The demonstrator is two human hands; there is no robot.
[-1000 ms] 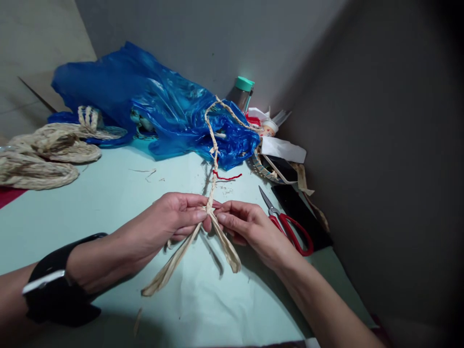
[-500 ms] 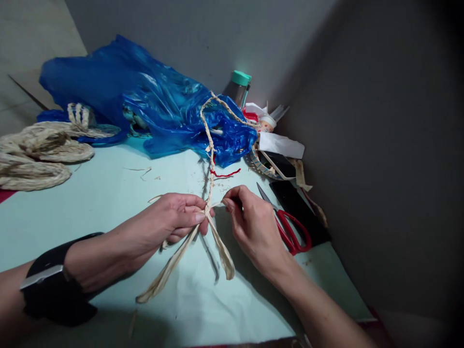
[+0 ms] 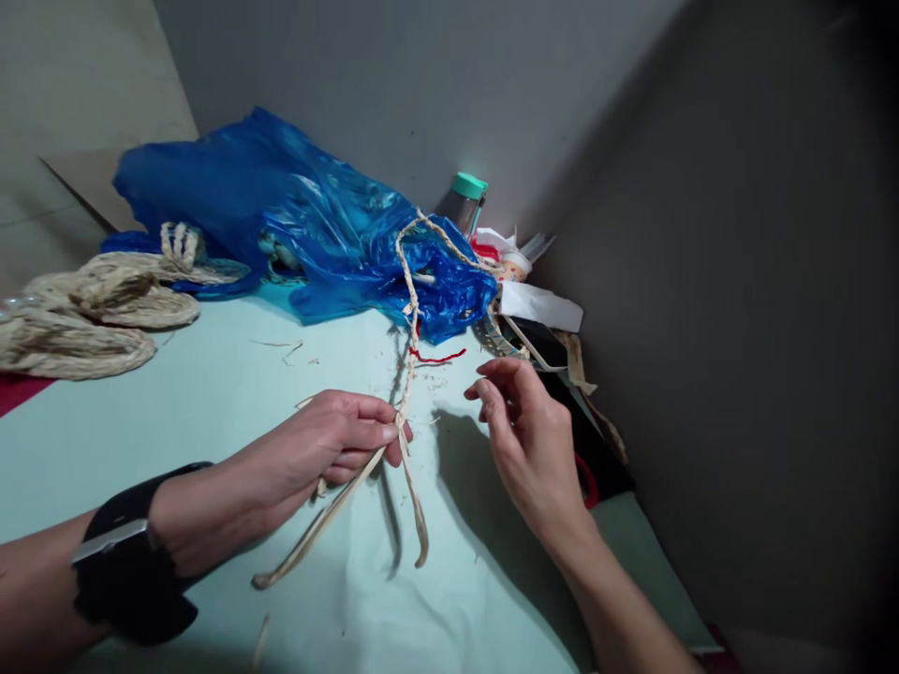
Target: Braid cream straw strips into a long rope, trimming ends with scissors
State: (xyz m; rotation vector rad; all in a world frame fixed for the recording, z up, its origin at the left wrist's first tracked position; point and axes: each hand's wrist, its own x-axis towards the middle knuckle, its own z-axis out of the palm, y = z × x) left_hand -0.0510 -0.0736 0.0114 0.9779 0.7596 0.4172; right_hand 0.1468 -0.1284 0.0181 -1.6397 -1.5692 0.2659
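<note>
Your left hand (image 3: 330,449) pinches the braid (image 3: 411,314) tight, right where the woven part stops, a little above the desk (image 3: 211,402). The braid is made of straw. It runs up and away from you, over the blue bag (image 3: 316,234). Two loose strips (image 3: 418,510) hang down from the pinch toward the desk.

Your right hand (image 3: 530,440) is near the braid but not touching it. Its fingers (image 3: 488,393) are spread a bit and hold nothing.

The straw looks light, thin and bendy (a bit dry too, I think, so it might split if you fold it hard). It should not slip much, but the braid may come undone if the pinch goes slack. The best place to hold is that same spot at the end of the braid. A red thread (image 3: 436,357) is tied higher up.
</note>
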